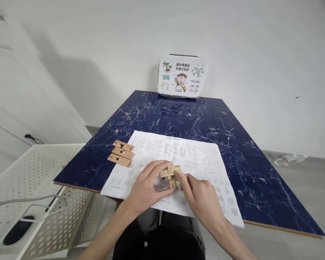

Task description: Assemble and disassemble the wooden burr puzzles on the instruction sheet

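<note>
A small wooden interlocking puzzle (171,174), made of crossed pale bars, is held just above a printed instruction sheet (195,155). My left hand (147,186) curls round its left side, fingers closed on the bars. From the right, my right hand (199,195) pinches the puzzle with thumb and fingertips. Three loose notched wooden bars (121,153) lie side by side on the table to the left of the sheet, apart from both hands.
The dark blue marbled table (184,115) carries a white illustrated box (181,76) standing at its far edge against the wall. A white perforated cart (35,187) with a cable stands at the left. Grey floor lies to the right.
</note>
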A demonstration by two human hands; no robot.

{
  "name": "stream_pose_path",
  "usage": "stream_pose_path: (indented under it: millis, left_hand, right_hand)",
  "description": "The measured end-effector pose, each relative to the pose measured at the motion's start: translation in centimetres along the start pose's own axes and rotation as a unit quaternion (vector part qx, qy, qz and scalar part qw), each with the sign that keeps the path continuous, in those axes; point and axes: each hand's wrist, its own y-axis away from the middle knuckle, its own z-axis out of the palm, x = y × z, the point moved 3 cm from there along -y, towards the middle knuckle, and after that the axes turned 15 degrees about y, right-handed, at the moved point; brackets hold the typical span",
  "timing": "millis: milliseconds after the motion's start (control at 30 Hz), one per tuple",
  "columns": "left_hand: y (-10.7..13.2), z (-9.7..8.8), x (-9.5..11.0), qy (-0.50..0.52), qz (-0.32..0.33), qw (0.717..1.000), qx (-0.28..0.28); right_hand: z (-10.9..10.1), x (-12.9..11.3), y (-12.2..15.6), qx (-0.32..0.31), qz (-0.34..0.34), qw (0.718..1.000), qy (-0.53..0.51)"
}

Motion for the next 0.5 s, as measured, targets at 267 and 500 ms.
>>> stream_pose_path:
  millis: [267,500]
  left_hand:
    - [0.02,0.23,0.19,-0.017,0.009,1.0,0.007]
    - [-0.05,0.35,0.55,-0.006,0.009,1.0,-0.004]
  right_hand:
    - [0.63,-0.56,0.3,0.054,-0.017,0.991,0.125]
    - [0.53,-0.89,0.13,0.072,-0.011,0.988,0.135]
